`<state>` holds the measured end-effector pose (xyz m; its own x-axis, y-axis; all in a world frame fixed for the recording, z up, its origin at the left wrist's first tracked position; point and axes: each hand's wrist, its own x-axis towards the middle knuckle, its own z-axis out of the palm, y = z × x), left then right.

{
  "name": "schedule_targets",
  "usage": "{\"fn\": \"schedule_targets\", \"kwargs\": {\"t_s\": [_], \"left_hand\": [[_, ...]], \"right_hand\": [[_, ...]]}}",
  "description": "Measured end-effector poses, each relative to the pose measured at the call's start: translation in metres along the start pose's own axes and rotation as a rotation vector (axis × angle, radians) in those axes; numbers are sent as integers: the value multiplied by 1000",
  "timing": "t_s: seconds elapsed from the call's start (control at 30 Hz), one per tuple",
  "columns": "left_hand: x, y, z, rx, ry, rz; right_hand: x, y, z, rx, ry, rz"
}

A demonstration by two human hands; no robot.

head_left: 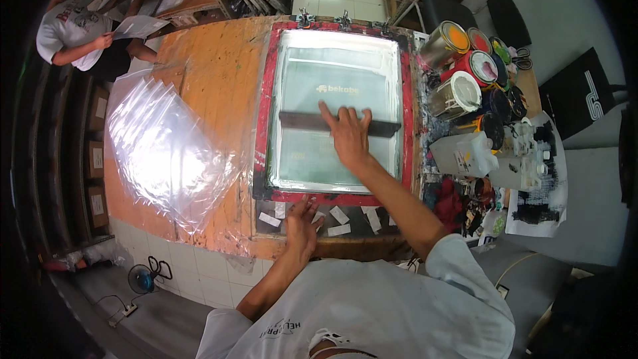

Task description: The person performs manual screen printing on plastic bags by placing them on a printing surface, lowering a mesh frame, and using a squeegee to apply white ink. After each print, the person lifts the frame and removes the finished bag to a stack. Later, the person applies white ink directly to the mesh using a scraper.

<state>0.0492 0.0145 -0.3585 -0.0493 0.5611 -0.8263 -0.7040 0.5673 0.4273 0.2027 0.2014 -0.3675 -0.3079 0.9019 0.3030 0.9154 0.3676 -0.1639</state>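
My right hand [351,134] is closed over the middle of a long dark squeegee [300,121], with one finger stretched along its far side. The squeegee lies crosswise on the pale green mesh [335,163] of a screen printing frame [264,119]. White ink lines the inner edges of the frame, and a small pale logo [337,90] shows on the mesh beyond the squeegee. At the frame's near edge my left hand [303,227] has its fingertips on the red border. Its thumb is hard to make out.
Stacked clear plastic sheets [166,153] cover the wooden table [219,60] on the left. Clamps [343,21] hold the frame's far edge. Paint cans [458,96] and plastic jugs [465,153] crowd the right. Another person [83,36] stands far left with a sheet.
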Motion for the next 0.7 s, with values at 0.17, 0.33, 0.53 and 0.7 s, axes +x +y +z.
{"fn": "schedule_targets", "kwargs": {"t_s": [0.17, 0.33, 0.53, 0.7], "left_hand": [[-1, -2, -2, 8, 23, 7], [-10, 2, 1, -31, 20, 36], [-15, 5, -1, -97, 2, 68], [-28, 18, -3, -105, -127, 125]], "right_hand": [[89, 49, 28, -73, 38, 16], [150, 83, 43, -94, 17, 19], [99, 50, -21, 100, -505, 12], [-23, -24, -103, 194, -404, -44]]}}
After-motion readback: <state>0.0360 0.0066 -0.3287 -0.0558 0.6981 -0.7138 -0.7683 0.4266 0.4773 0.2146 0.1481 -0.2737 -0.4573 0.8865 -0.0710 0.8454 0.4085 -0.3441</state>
